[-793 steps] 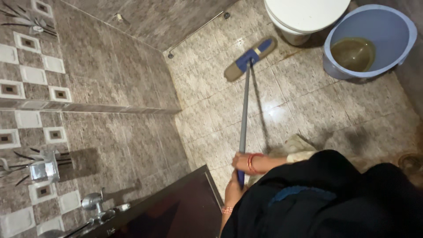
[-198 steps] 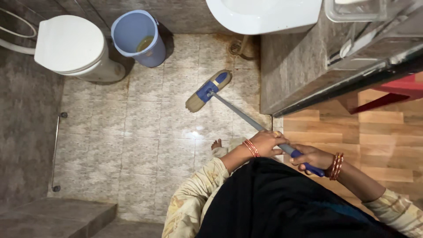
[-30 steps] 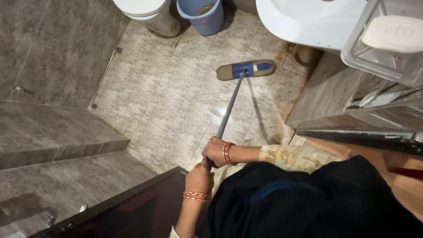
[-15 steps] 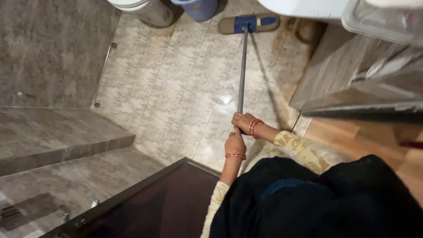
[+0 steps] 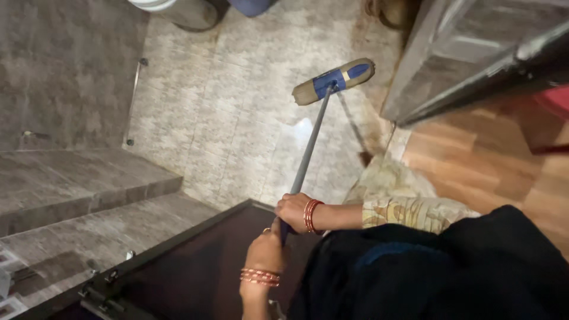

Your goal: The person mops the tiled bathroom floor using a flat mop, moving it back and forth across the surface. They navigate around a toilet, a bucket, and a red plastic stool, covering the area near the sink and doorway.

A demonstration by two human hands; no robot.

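Observation:
A flat mop has a beige pad with a blue bracket point(image 5: 335, 80) lying on the wet tiled floor point(image 5: 225, 118). Its grey pole point(image 5: 308, 151) slants down towards me. My right hand point(image 5: 293, 210), with red bangles at the wrist, is closed around the pole's lower part. My left hand point(image 5: 264, 252), also wearing bangles, grips the pole's end just below it. The two hands touch each other. My dark clothing point(image 5: 444, 272) fills the lower right.
The toilet base point(image 5: 178, 9) and a blue bucket point(image 5: 252, 5) sit at the top edge. A grey tiled step point(image 5: 77, 178) is at the left, and a dark door point(image 5: 195, 266) stands below my hands. A tiled wall point(image 5: 468, 53), a wooden floor point(image 5: 492, 154) and a floor mat point(image 5: 391, 178) are at the right.
The mop head has come back from the top of the floor towards me and now lies at an angle. Both hands have dropped lower in view, still on the pole.

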